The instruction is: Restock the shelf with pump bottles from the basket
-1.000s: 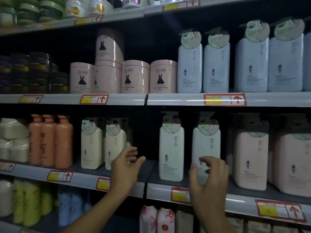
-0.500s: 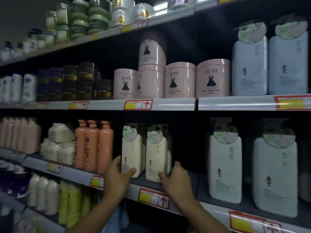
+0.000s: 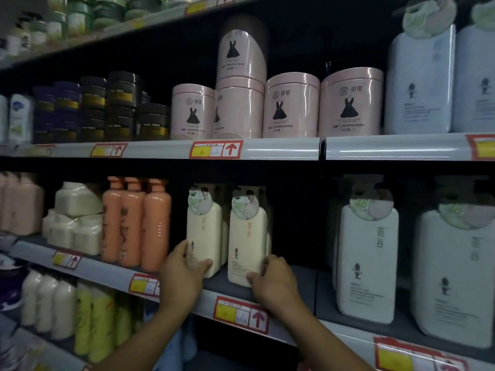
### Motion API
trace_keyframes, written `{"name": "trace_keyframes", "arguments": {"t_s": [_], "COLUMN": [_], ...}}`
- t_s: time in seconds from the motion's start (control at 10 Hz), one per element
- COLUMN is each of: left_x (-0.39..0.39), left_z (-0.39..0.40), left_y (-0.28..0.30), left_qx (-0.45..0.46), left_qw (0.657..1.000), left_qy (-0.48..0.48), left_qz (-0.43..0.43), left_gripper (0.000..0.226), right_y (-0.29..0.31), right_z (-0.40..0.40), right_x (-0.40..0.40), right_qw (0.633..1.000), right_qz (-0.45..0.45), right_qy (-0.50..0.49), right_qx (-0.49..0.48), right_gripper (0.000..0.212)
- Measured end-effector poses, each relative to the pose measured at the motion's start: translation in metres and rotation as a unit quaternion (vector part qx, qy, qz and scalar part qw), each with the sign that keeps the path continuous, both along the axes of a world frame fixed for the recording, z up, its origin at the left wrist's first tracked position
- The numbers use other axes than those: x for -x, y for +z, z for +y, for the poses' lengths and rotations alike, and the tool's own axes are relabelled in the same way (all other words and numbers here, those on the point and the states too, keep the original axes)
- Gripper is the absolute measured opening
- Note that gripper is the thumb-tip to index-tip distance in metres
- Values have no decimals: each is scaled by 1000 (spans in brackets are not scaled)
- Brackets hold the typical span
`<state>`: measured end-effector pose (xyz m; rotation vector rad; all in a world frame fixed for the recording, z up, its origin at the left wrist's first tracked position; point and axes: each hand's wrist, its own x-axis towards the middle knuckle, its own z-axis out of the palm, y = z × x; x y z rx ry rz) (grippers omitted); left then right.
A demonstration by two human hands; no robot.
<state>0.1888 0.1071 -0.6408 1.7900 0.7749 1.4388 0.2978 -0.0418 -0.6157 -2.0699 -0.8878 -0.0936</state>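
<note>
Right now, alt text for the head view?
Two bare hands grip two cream pump bottles on a store shelf: the left hand wraps the left bottle, the right hand the right bottle. Orange bottles stand to their left, larger white bottles to the right, pink tubs above.

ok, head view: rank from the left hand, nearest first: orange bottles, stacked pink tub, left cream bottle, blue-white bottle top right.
1. left cream bottle, under the left hand
2. orange bottles, just left
3. stacked pink tub, shelf above
4. blue-white bottle, upper right
</note>
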Motion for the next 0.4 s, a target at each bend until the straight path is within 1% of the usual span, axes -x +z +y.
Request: {"name": "trace_keyframes", "arguments": {"t_s": [0.2,0.3,0.4], "left_x": [-1,1,6], "left_z": [4,4,-7], "left_y": [-4,-6,-3], "left_qx": [6,11,13], "left_qw": [1000,999,999], "left_qy": [-13,-36,-32], "left_qz": [-3,-16,-28], "left_gripper": [68,69,69], "right_y": [-4,-2,6], "right_z": [-5,-11,-29], "right_x": [-4,0,8], "right_qw": [1000,999,993], "right_qz": [8,19,-36], "right_qy": [12,25,10], "right_qx": [-13,-34,-116], "right_gripper": [46,55,62]}}
